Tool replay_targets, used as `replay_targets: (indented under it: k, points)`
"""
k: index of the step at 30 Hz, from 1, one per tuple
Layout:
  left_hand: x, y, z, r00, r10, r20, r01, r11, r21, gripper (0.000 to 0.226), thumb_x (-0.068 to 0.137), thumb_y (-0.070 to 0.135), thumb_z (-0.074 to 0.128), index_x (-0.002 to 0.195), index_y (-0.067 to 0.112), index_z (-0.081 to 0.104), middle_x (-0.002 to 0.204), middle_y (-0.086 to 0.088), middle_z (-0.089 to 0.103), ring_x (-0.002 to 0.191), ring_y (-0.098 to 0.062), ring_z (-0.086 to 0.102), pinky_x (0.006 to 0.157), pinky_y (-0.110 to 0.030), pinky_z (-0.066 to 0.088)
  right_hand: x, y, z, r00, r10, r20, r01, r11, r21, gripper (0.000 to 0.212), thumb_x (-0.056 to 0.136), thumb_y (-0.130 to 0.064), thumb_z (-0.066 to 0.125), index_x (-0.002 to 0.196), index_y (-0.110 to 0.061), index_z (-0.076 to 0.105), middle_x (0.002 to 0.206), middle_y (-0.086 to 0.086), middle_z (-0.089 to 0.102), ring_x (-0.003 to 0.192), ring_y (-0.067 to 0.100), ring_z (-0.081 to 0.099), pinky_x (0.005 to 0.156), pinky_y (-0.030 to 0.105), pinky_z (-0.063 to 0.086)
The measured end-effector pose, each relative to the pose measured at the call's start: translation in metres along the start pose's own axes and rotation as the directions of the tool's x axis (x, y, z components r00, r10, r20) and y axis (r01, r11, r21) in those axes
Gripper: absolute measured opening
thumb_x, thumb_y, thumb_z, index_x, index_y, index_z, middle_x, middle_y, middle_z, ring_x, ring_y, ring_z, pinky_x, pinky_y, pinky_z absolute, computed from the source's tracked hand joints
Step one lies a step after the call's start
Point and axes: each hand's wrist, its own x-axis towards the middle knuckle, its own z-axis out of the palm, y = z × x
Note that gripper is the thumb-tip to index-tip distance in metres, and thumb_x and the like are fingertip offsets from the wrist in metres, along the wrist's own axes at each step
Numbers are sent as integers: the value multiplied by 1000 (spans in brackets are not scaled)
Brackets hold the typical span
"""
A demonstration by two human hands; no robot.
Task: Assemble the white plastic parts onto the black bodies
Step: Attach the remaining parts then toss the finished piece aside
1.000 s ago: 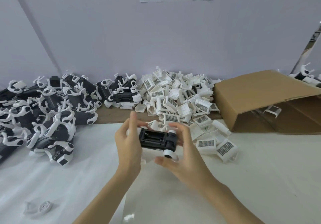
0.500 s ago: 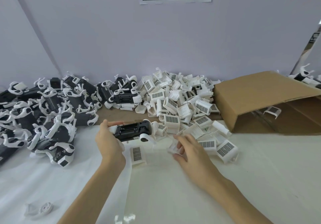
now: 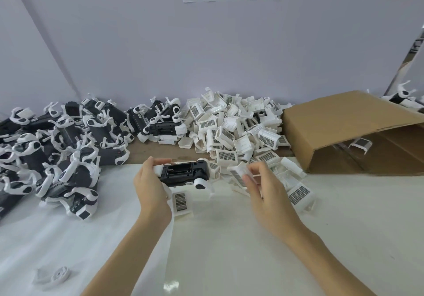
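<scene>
A small white plastic part with a dark grid label (image 3: 238, 174) is pinched between the curled thumb and fingertips (image 3: 252, 169) of the right hand (image 3: 266, 187); the part is blurred, so its exact shape cannot be told. It is held above the white table surface (image 3: 229, 238), just to the right of the black plastic body with an open recess and a white round end piece (image 3: 183, 172). That body is gripped at its left end by the left hand (image 3: 150, 181), whose fingers are curled over its top edge and whose thumb is hidden from view. The two held pieces are near each other but apart. Directly below the black body, a white grid-labelled part (image 3: 181, 202) lies on the table. Behind the hands, a heap of loose white plastic parts (image 3: 234, 130) is spread up to a tipped brown cardboard box (image 3: 339, 121). To the left, a pile of black bodies fitted with white pieces (image 3: 59, 148) is seen.
</scene>
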Motion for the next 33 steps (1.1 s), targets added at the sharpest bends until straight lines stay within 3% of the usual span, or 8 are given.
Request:
replay_targets:
  k: [4,6,9,13,16,21,29,33]
  points:
    - [-6,-8,4,985,158,72,-163,984,66,49,108,31,45,73,17,77,88,3,75,90,-17,62,85,-39,44,3,0,-3,995,84,-45,-77,987,140,18,109,-28,49,122,-18,56,106,1,70,90,20,73,83,49,59]
    - [-12,-13,7,956,254,147,-271,957,102,47,109,28,44,78,7,73,84,11,74,87,-5,62,84,-31,43,5,-2,-5,983,180,-35,-158,927,341,20,111,-22,45,128,-23,57,108,10,70,81,25,77,78,41,62]
    - [-21,-17,10,893,371,256,-412,902,132,49,109,33,42,79,5,69,79,6,68,78,-3,59,72,-15,43,8,-4,-6,912,402,81,-360,688,630,27,113,-16,41,125,-19,66,110,12,70,70,19,74,71,35,59]
    - [-33,-14,14,879,353,319,-415,897,150,54,109,46,39,79,12,67,77,4,65,75,-13,56,69,-31,42,13,-4,-10,867,413,279,-448,402,799,29,98,-23,67,123,-9,72,104,6,69,76,14,64,74,27,56]
    - [-38,-15,17,906,273,323,-351,913,210,58,114,51,36,77,19,67,72,11,62,64,-10,52,56,-24,41,11,-5,-11,935,293,200,-352,698,624,50,87,-24,83,134,-23,67,123,-9,75,111,9,71,97,27,53]
    - [-40,-17,19,931,158,329,-245,939,241,62,111,61,32,80,21,69,73,11,68,56,-5,53,44,-14,37,0,-16,-5,993,-28,113,0,971,238,42,93,-42,76,131,-41,59,124,-20,70,118,4,66,95,15,49]
    - [-44,-13,20,906,24,422,-129,967,222,72,103,75,29,92,17,69,88,-9,79,84,-29,75,78,-44,58,-8,-11,9,938,-290,192,334,904,-267,70,92,-44,76,155,-30,49,148,-10,48,135,15,47,116,30,37]
    - [-44,-5,21,871,-104,481,-33,963,268,69,95,82,39,100,19,67,86,0,74,69,-13,65,55,-24,46,-4,-12,6,920,-378,104,387,833,-396,72,83,-18,87,149,-20,56,129,-2,53,119,19,53,104,34,49]
